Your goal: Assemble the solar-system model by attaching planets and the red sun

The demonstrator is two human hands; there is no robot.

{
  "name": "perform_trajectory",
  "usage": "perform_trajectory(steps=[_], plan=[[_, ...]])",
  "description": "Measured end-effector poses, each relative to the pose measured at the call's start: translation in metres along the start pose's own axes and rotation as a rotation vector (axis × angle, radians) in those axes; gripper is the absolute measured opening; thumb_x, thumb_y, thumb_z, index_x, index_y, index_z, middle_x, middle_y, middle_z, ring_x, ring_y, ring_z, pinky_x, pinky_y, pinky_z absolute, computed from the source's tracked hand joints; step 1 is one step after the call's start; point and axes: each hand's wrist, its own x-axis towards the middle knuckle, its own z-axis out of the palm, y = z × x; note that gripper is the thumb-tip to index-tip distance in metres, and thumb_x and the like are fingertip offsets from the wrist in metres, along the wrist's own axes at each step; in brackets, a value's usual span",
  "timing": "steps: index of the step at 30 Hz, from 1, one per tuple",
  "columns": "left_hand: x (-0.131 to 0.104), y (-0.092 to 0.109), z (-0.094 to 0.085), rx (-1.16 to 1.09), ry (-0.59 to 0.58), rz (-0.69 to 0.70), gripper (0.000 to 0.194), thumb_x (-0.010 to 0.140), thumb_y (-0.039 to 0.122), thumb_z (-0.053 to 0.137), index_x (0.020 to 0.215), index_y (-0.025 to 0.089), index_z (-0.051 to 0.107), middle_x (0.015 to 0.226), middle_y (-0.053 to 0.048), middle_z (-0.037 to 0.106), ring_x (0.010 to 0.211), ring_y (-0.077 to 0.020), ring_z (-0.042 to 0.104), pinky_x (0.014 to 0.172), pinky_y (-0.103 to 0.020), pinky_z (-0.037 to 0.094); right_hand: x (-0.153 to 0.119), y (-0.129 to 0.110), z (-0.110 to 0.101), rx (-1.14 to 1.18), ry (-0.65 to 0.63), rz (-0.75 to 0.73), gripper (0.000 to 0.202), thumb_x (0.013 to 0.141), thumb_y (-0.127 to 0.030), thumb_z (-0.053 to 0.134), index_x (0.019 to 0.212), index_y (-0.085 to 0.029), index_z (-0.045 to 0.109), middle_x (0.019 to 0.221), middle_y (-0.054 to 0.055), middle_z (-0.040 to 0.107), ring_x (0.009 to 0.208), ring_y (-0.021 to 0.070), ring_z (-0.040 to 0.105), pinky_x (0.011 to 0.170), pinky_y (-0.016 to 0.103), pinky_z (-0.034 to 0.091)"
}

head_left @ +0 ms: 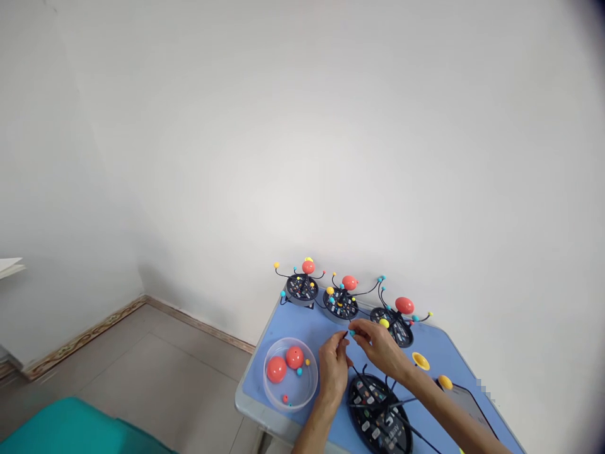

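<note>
A round black base (380,416) with several black arms lies on the blue table, below my hands. My left hand (333,366) pinches the end of one of its black arms. Close beside it, my right hand (378,343) holds a small blue ball (352,332) between its fingertips, at the tip of that arm. Left of my hands stands a clear round tub (268,394) with two large red balls (276,369) and several small coloured balls in it.
Three assembled models with red balls stand along the wall: left (302,288), middle (340,304) and right (394,328). A yellow ring (420,361), a yellow ball (445,382) and a flat grey-white item (467,403) are at the right. A teal surface (85,429) shows at lower left.
</note>
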Motion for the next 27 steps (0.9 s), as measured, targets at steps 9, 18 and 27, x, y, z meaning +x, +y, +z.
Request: perform_trajectory(steps=[9, 18, 27], plan=[[-0.0005, 0.0007, -0.0006, 0.003, 0.0, 0.011, 0.04, 0.086, 0.04, 0.05, 0.104, 0.012, 0.073, 0.086, -0.01, 0.073, 0.047, -0.0113, 0.055, 0.052, -0.027, 0.046, 0.0031, 0.0011, 0.0019, -0.041, -0.011, -0.012, 0.028, 0.083, -0.013, 0.04, 0.088, -0.017, 0.067, 0.083, 0.01, 0.069, 0.073, 0.0235, 0.065, 0.067, 0.035, 0.049], [-0.0008, 0.0009, -0.0001, 0.005, 0.009, 0.027, 0.037, 0.086, 0.035, 0.05, 0.102, 0.012, 0.075, 0.079, -0.008, 0.071, 0.048, -0.0115, 0.054, 0.052, -0.026, 0.045, 0.0056, 0.0029, 0.0038, -0.077, -0.016, -0.043, 0.032, 0.084, -0.011, 0.04, 0.09, -0.017, 0.07, 0.086, 0.011, 0.07, 0.076, 0.0246, 0.068, 0.069, 0.036, 0.051], [0.0018, -0.003, 0.0014, -0.006, 0.025, 0.019, 0.036, 0.084, 0.035, 0.051, 0.098, 0.012, 0.076, 0.077, -0.007, 0.07, 0.047, -0.0106, 0.053, 0.049, -0.025, 0.043, 0.0079, 0.005, 0.0037, -0.169, -0.051, -0.12, 0.035, 0.088, -0.008, 0.038, 0.094, -0.018, 0.071, 0.087, 0.009, 0.07, 0.076, 0.0221, 0.069, 0.068, 0.033, 0.052]])
